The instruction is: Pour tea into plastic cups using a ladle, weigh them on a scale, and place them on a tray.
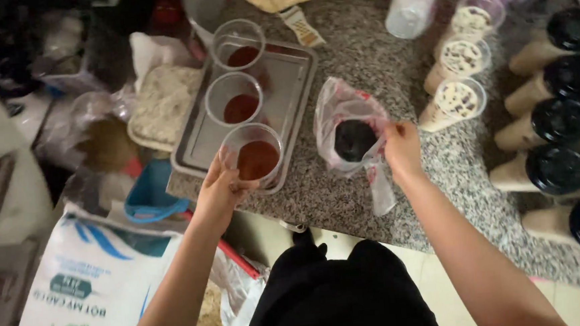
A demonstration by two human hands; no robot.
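Down at the far left a white printed sack leans below the counter, and a blue tub sits just above it under the counter's edge. Next comes a flat package of pale grain beside a metal tray on the speckled stone counter. Three clear plastic cups stand in a row on that tray, each with reddish-brown liquid in the bottom: the far cup, the middle cup, and the near cup at the tray's front edge. The person's left hand wraps its fingers around the near cup's side, holding it upright. Just right of the tray, the right hand pinches the rim of a clear plastic bag with something dark inside, the bag resting on the counter. Further right lie three open cups with a pale speckled topping, then a cluster of filled cups with black lids.
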